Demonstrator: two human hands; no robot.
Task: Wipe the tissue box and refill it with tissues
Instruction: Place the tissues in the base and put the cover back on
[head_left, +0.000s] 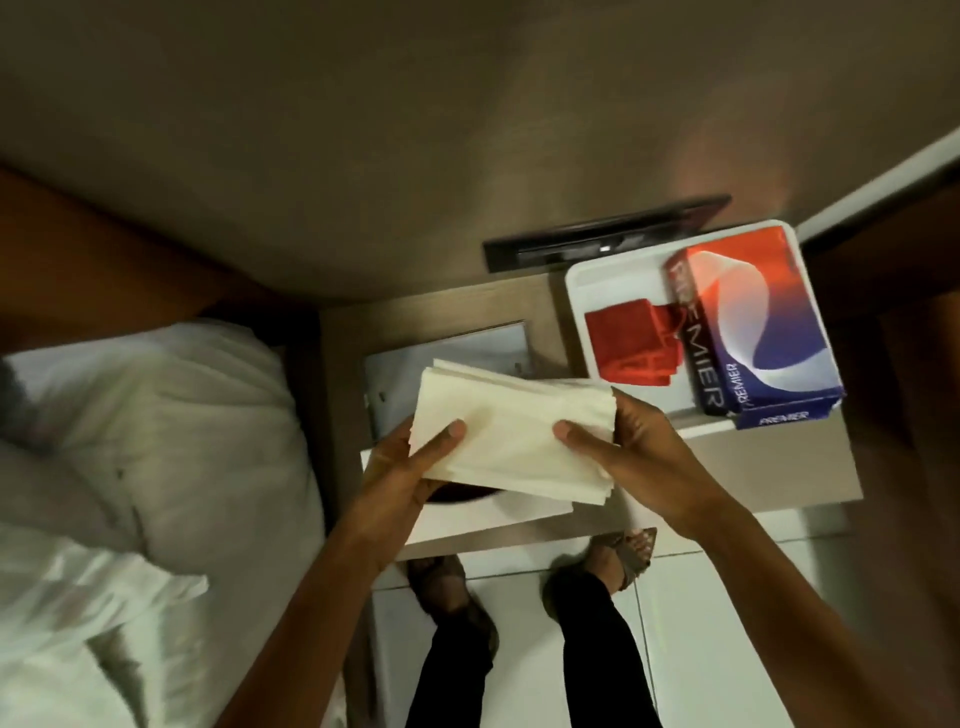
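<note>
A bed with white linen (130, 467) fills the left side, beside a narrow wooden worktop (779, 467). On it sits a white rectangular tray (613, 291) carrying a red-and-blue "Premier" tissue carton (753, 322) and a folded red cloth (631, 345). Both hands grip a thick stack of white tissues (514, 431) above the white tissue box (483, 519), left hand (400, 478) and right hand (634, 447) at opposite ends, thumbs on top. The box is mostly hidden beneath; its opening is hard to make out.

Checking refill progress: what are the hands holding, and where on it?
A stack of white folded tissues, gripped at its short ends: left hand and right hand.
</note>
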